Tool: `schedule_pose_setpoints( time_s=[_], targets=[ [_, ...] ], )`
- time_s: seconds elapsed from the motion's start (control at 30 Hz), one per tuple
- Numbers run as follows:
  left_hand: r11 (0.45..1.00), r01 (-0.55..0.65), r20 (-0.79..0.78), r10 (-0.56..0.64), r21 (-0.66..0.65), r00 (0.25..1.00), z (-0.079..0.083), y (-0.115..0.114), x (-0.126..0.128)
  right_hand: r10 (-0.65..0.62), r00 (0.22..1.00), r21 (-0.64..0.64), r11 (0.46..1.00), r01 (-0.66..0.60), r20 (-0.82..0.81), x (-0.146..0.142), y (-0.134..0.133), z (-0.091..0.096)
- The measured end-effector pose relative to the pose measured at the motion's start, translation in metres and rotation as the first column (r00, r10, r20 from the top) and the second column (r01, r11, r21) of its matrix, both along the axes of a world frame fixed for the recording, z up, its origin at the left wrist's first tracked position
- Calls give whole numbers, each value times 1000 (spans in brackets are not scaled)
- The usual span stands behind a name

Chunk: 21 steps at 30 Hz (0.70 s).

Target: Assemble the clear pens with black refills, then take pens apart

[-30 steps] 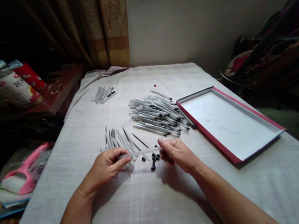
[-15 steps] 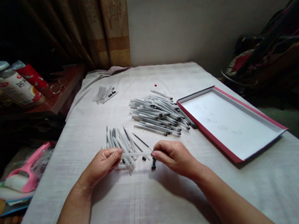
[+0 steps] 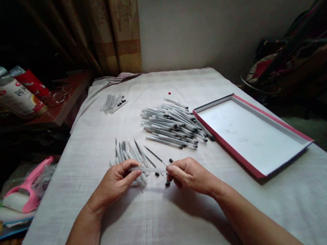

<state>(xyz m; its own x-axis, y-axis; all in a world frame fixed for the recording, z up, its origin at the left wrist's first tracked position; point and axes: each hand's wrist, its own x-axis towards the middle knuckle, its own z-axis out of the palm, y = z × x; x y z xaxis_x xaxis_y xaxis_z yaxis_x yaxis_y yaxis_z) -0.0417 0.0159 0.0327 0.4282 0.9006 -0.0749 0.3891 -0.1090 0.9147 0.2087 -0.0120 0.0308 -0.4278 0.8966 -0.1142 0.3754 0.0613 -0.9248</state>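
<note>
My left hand (image 3: 116, 184) pinches one end of a thin clear pen tube (image 3: 151, 169) that lies crosswise just above the cloth. My right hand (image 3: 190, 173) has its fingers pinched at the tube's other end, over a few small black caps (image 3: 167, 181). Behind my left hand lies a small fan of loose clear tubes and thin refills (image 3: 131, 153). A big heap of grey pens with black tips (image 3: 172, 127) lies farther back in the middle.
A shallow white tray with a red rim (image 3: 277, 123) sits at the right. A small bunch of tubes (image 3: 112, 103) lies at the far left of the white cloth (image 3: 168, 223). Jars (image 3: 3, 93) stand on a wooden side table; a pink tool (image 3: 27, 186) lies lower left.
My right hand has slid left along the tube toward my left hand, so less of the tube shows between them. My left hand has barely moved.
</note>
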Motion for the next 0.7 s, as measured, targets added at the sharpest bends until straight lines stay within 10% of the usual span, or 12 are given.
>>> schedule_pose_setpoints(
  time_s=[0.2, 0.47, 0.7],
  targets=[
    [997, 73, -72, -75, -24, 995, 0, -1, 0, -21, 989, 233, 972, -13, 145, -1, 2, 2],
    [947, -240, 32, 253, -213, 967, 0, 12, -22, -314, 934, 681, 722, 120, 169, 19, 8, -2],
    [761, -511, -306, 637, 400, 708, -17, 20, -27, -390, 852, 550, 821, 150, 350, 0, 4, -22]
  ],
)
